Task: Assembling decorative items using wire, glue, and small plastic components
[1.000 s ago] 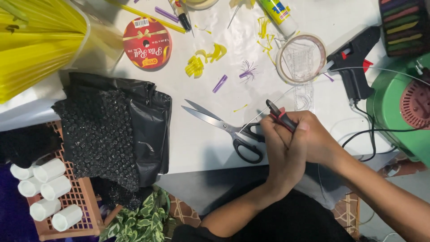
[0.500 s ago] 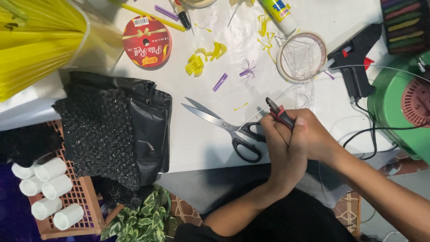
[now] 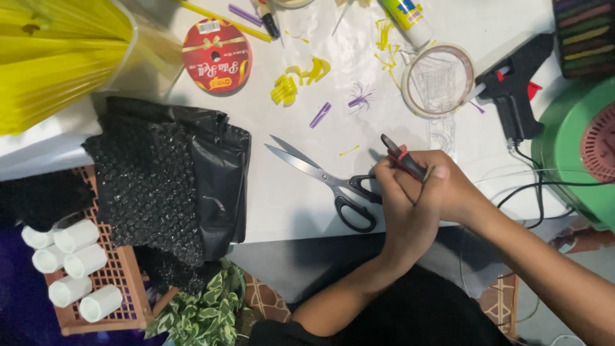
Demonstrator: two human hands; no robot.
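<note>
Now the thin wire that ran out from the red-handled pliers point(image 3: 402, 157) a second ago is gone from view, so I judge it cut or pulled in; right hand point(image 3: 448, 189) fingers clamped on the handles, left hand point(image 3: 400, 205) curled shut beside the scissors point(image 3: 327, 182).

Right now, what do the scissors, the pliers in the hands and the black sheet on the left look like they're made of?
Scissors: shiny bare metal blades, glossy black loops, probably plastic. Pliers: dark metal jaws, red and black grips, likely rubbery plastic; both hands close around them. Black sheet: plastic bubble wrap, judging by its glinting rows of bumps, on a smooth black plastic bag.
</note>
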